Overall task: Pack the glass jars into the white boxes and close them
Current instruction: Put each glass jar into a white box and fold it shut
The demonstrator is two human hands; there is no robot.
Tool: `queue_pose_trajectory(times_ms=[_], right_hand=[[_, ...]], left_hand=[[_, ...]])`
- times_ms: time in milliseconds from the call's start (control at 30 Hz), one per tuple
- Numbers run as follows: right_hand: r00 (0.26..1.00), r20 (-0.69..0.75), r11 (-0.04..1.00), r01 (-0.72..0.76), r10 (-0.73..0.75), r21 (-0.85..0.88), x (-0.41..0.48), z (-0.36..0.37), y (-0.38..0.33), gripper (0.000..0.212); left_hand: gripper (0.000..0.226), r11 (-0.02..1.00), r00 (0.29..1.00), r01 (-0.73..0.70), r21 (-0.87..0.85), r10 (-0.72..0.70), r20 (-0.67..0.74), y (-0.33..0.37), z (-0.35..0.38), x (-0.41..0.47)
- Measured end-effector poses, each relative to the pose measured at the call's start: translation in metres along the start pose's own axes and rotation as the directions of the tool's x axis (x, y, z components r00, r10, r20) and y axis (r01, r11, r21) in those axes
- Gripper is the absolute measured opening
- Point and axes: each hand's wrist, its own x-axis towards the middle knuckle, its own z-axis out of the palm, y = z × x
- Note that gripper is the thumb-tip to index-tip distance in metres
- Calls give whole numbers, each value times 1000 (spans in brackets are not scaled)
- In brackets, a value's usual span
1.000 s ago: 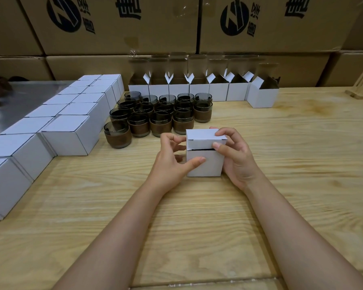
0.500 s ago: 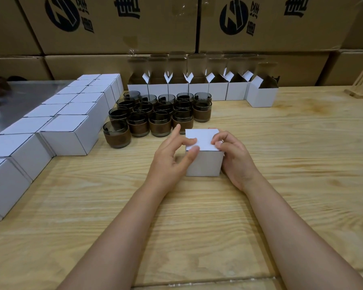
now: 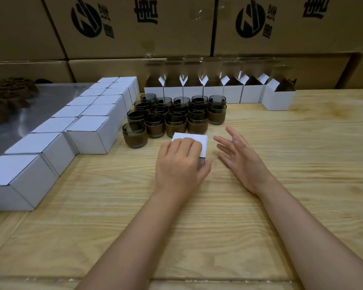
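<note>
Near the middle of the pale wooden table (image 3: 260, 227), the left hand (image 3: 179, 164) lies palm-down over a small closed white cardboard box (image 3: 197, 141), fingers draped across its lid and the thumb against the near right side, grasping it. The right hand (image 3: 239, 155) hovers just beside the box, apart from it, fingers spread and holding nothing.

Just behind the box stands a tight cluster of dark smoked-glass jars with brown sleeves (image 3: 174, 116), not yet packed. Toward the table's far edge runs a row of open white boxes with raised flaps (image 3: 214, 93), the rightmost set slightly forward. Along the left edge, closed white boxes (image 3: 88, 130) sit in a double line that reaches from the far left corner toward the near side. Stacked brown cardboard cartons with dark printed logos (image 3: 134, 28) wall off the back.

The box in hand looks finished, so the likely step is sliding it over to the closed line. The risk lies in how close the nearest jars stand: a careless sweep to the left could clip one and topple it into its neighbours. A lid tucked only loosely could also spring open under a one-handed lift.
</note>
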Motion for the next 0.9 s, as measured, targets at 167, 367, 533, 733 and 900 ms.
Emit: queue_pose_trajectory(times_ms=[167,367,533,733,900], right_hand=[[1000,-1,1000,-18,18,2,0,-1,-1,50],[1000,-22,1000,-10,10,2,1,-2,0,50],[999,-29,1000,-14,15,16,2,-2,0,49],[999,-34,999,-18,20,36,3,-1,0,46],[999,-41,998,-29,31,55,3,0,-1,47]], left_hand=[[21,991,994,76,109,-67,-90,-44,-23,-24],[20,934,960,276,229,-256,-113,-109,-45,-48],[16,869,931,364,336,-331,-152,-151,-47,-61],[15,849,906,424,317,-395,-154,-174,-44,-61],[19,839,893,445,312,-440,-91,-172,-46,-59]])
